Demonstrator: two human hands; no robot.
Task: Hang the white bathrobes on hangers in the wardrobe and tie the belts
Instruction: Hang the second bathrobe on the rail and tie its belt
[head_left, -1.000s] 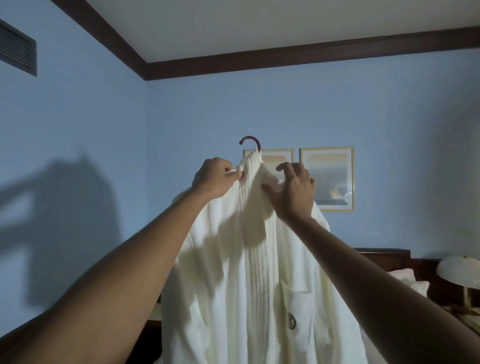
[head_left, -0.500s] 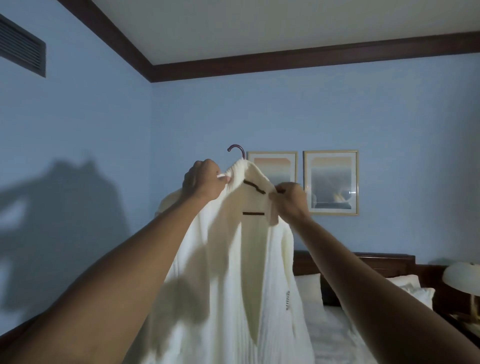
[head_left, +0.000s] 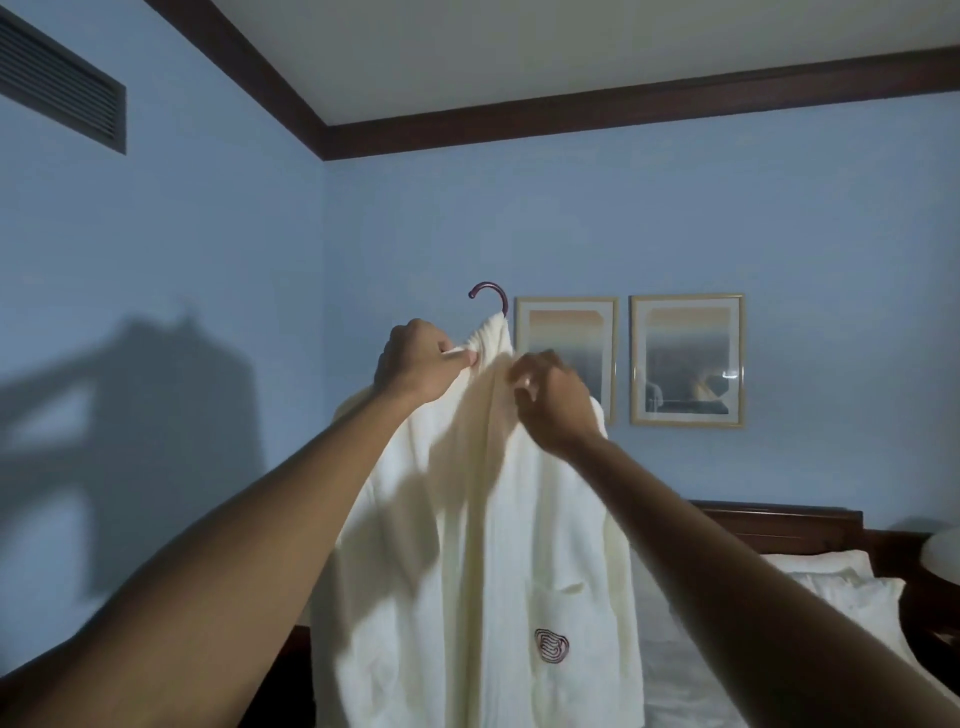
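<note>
Plainly, should the left hand (head_left: 422, 364) pinching the white bathrobe (head_left: 483, 545) collar slacken while the right hand (head_left: 553, 402) curls into the lapel, the robe could slide off its hanger (head_left: 491, 297).

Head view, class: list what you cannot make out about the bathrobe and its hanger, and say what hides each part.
- Hanger: only its hook shows; the bathrobe covers the rest.
- Belt: none visible, possibly hidden in folds.
- Bathrobe hem: cut off by the bottom edge.
- Right hand grip: fingers face away, blurred.
- Left hand pinches the collar.
- Wardrobe: out of frame.
</note>
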